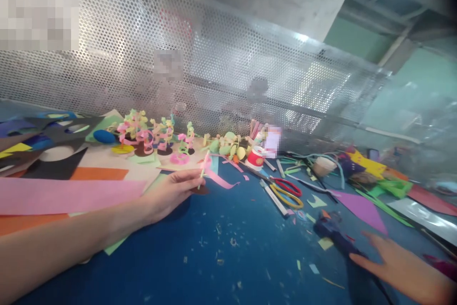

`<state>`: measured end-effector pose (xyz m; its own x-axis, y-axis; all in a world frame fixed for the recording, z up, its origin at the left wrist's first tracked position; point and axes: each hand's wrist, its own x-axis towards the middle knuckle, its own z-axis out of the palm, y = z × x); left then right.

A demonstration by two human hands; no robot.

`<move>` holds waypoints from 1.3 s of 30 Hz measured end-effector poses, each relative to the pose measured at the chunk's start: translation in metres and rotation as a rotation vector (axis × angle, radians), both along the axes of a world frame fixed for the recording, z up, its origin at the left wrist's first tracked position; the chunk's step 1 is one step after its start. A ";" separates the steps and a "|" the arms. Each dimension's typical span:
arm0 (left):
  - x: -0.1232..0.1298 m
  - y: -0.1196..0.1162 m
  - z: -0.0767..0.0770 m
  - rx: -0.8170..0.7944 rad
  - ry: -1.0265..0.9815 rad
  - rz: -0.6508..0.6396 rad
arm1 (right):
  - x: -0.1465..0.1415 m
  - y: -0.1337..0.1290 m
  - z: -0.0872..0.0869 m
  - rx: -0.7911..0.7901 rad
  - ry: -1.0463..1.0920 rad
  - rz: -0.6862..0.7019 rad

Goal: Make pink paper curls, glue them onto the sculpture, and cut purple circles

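Blue table [160, 271], scattered with paper scraps; perforated metal screen [221, 67] along the far side. Small paper models [164, 138] stand far left; a red-and-white cup [254, 158] sits far, near centre.

Item under observation: pale stick [202, 174], near the middle, roughly upright, a pink strip [223, 181] curling off it to the right. Brown disc [200, 191] at its lower end; whether it is fixed there, I cannot tell.

Risks, as judged: my hold is narrow, so a twist of the fingers could tilt the stick and strain its foot. The loose strip could catch on something if swung right, towards the scissors [287, 193]. The corded tool [333, 232], probably a glue gun, could burn a fingertip if hot and touched near its nozzle; a tug on its cord could turn it.

Pose: left arm reaches in from the near left, my left hand [166, 195] pinching the stick between thumb and fingers. My right hand [403, 264], near right, is spread beside the tool, palm low; contact uncertain.
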<state>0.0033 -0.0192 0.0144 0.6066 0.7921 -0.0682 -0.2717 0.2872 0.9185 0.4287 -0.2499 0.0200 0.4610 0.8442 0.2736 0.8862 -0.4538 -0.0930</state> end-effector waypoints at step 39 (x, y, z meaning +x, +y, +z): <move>0.001 -0.012 0.008 0.133 -0.110 -0.229 | -0.246 0.079 0.071 0.003 0.823 0.427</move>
<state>0.0041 -0.0315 0.0226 0.7690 0.6309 0.1030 -0.3137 0.2320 0.9207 0.1830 -0.1704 0.0907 0.1614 0.9869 0.0002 0.6324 -0.1033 -0.7677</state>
